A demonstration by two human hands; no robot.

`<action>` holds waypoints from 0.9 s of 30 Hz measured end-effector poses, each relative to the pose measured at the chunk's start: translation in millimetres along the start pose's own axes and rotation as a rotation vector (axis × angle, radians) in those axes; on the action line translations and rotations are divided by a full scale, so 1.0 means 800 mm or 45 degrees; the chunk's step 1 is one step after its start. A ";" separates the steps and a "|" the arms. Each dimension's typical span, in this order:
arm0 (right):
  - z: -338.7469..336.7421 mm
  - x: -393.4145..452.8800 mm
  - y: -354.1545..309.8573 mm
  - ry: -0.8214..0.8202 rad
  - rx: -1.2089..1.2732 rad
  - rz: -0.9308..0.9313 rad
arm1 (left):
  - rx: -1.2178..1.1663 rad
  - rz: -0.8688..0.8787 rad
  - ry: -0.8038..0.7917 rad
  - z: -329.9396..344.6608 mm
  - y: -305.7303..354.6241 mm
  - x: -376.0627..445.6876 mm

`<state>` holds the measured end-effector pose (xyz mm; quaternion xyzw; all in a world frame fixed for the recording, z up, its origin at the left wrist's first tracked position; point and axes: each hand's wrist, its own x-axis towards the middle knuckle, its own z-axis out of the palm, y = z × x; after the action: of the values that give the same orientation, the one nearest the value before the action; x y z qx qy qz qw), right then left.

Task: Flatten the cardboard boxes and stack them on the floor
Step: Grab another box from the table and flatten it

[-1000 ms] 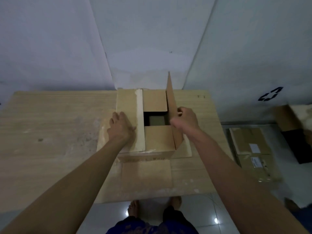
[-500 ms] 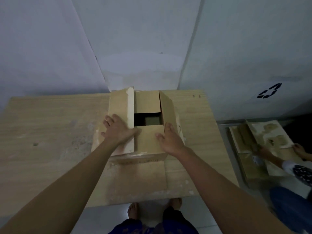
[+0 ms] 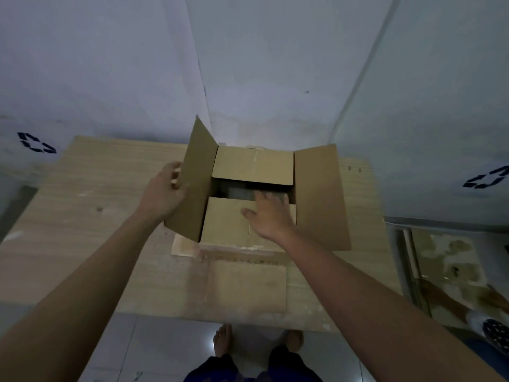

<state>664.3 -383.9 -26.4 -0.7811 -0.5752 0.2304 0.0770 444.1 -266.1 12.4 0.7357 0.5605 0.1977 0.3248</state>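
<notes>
The box (image 3: 253, 205) sits mid-tabletop (image 3: 82, 216), not flat yet, though both long flaps are folded out. Some flattened cardboard (image 3: 451, 271) is already on the floor, right of the grips. Left hand (image 3: 162, 194) holds the left flap; right hand (image 3: 268, 213) lies flat-fingered on the near flap. There's plenty of bare tabletop left of the left grip, and the wall's close behind.

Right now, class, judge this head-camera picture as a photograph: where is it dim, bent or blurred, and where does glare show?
Head view: the room is dim and bluish; the cardboard box opening is almost black inside. Wide-angle bending splays the wall seams and curves the table edges. The right hand fingertips look slightly smeared; the left hand is sharper. One small glare spot sits on the floor tile beside a foot.
</notes>
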 end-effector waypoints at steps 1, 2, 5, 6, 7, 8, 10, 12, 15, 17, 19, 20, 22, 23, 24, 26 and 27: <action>-0.007 -0.001 -0.005 0.141 -0.004 -0.038 | 0.110 0.048 0.025 -0.002 -0.007 0.003; -0.016 -0.003 -0.011 0.267 0.040 -0.072 | 0.244 0.083 0.022 -0.003 -0.014 0.007; -0.054 -0.010 -0.026 0.168 0.205 -0.025 | 0.682 0.031 -0.155 0.008 -0.030 0.011; -0.066 -0.013 -0.028 -0.011 0.222 0.025 | 0.777 -0.016 -0.233 0.015 -0.034 0.011; -0.075 -0.017 -0.030 -0.202 0.218 0.053 | 0.831 -0.060 -0.303 0.023 -0.038 0.012; -0.082 -0.022 -0.030 -0.385 0.221 0.050 | 0.842 -0.097 -0.365 0.032 -0.041 0.011; -0.082 -0.037 -0.027 -0.659 0.296 -0.009 | 0.706 -0.170 -0.483 0.049 -0.041 0.008; -0.056 -0.054 -0.020 -0.777 0.337 -0.011 | 0.503 -0.261 -0.558 0.063 -0.043 0.006; 0.009 -0.075 0.001 -0.633 0.299 0.033 | 0.453 -0.318 -0.626 0.079 -0.049 0.002; 0.043 -0.084 0.011 -0.418 0.226 0.032 | 0.409 -0.334 -0.683 0.084 -0.049 0.000; 0.058 -0.086 0.013 -0.257 0.127 0.038 | 0.308 -0.325 -0.707 0.088 -0.050 -0.001; 0.060 -0.083 0.012 -0.227 0.096 0.024 | 0.274 -0.319 -0.699 0.089 -0.051 -0.002; 0.058 -0.077 0.012 -0.240 0.096 0.023 | 0.267 -0.302 -0.677 0.090 -0.051 0.001; 0.054 -0.076 0.014 -0.261 0.154 0.044 | 0.306 -0.292 -0.656 0.090 -0.050 0.003; 0.049 -0.075 0.016 -0.270 0.252 0.063 | 0.387 -0.273 -0.614 0.089 -0.048 0.004; 0.037 -0.073 0.021 -0.182 0.438 0.087 | 0.622 -0.179 -0.461 0.091 -0.042 0.003; 0.030 -0.070 0.024 -0.077 0.453 0.086 | 0.712 -0.096 -0.366 0.094 -0.037 0.001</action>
<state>657.1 -445.9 -39.9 -0.7667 -0.5010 0.3542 0.1890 473.1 -279.5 -61.4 0.7957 0.5682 -0.0823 0.1932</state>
